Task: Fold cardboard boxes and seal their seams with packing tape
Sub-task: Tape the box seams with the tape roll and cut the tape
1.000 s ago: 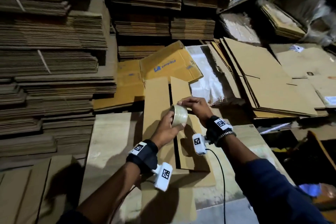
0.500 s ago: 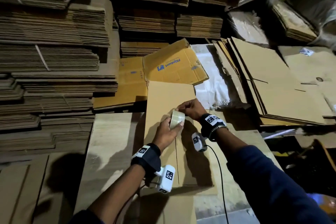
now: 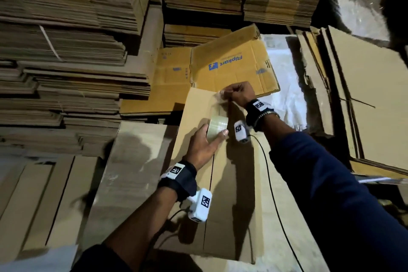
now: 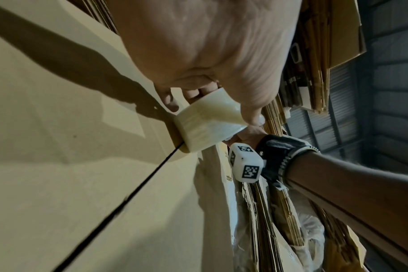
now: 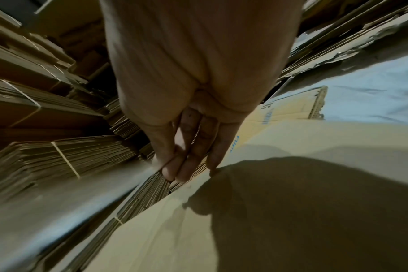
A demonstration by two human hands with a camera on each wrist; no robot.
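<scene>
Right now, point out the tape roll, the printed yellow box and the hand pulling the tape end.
tape roll (image 3: 218, 127): head view, on its clear outer band.
printed yellow box (image 3: 234, 68): head view, on the panel beside the blue logo.
right hand (image 3: 239, 93): head view, on its knuckles.

The flat box (image 3: 223, 174) under the hands is plain matt brown corrugated cardboard, smooth-faced. The tape roll (image 3: 217, 125) is clear glossy plastic film, pale and slightly yellowish in the left wrist view. At twelve o'clock lies a printed box (image 3: 234, 66) of yellower cardboard with blue ink, its edge torn rough. The bundles of cardboard (image 3: 66, 55) at ten o'clock show ribbed, fluted edges. At two o'clock a white plastic sheet (image 3: 284, 86) looks crinkled and faintly shiny.
</scene>
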